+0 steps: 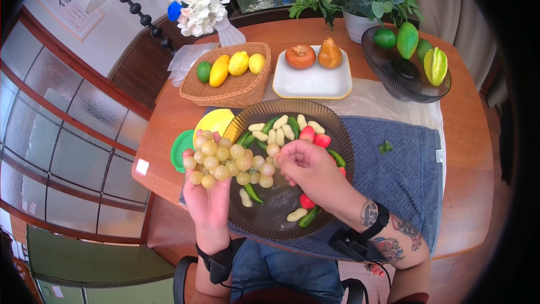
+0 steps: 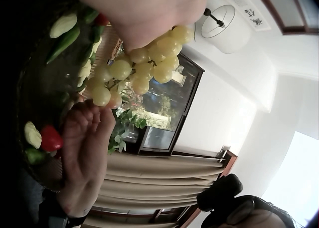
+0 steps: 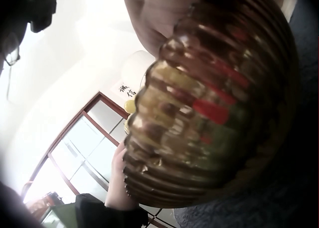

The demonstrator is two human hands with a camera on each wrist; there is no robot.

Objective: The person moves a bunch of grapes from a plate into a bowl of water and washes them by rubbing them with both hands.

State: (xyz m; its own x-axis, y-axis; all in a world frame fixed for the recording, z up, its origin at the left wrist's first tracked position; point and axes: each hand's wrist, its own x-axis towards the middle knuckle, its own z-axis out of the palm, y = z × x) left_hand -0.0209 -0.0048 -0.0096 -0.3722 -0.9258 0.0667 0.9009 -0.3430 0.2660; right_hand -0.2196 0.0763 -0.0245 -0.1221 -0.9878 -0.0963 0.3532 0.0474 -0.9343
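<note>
A bunch of pale yellow-green grapes [image 1: 225, 162] lies across my left hand [image 1: 207, 202], which holds it up over the left side of a dark ribbed glass bowl [image 1: 277, 205]. Most of the left fingers are hidden behind the fruit. At the bunch's right end, my right hand [image 1: 312, 168] pinches a grape [image 1: 273, 150] between thumb and fingertips. Peanuts [image 1: 288, 131], green peppers [image 1: 253, 193] and small red fruits or vegetables [image 1: 322, 140] lie in the bowl. The left wrist view shows the grapes [image 2: 142, 68] between both hands.
Behind the bowl stand a wicker basket [image 1: 225, 97] of fruit, a white tray [image 1: 312, 85] with a pear and a round orange-brown fruit, and a dark pedestal bowl [image 1: 388, 73]. Yellow [image 1: 216, 119] and green plates [image 1: 179, 149] sit left. A blue towel [image 1: 394, 191] lies underneath.
</note>
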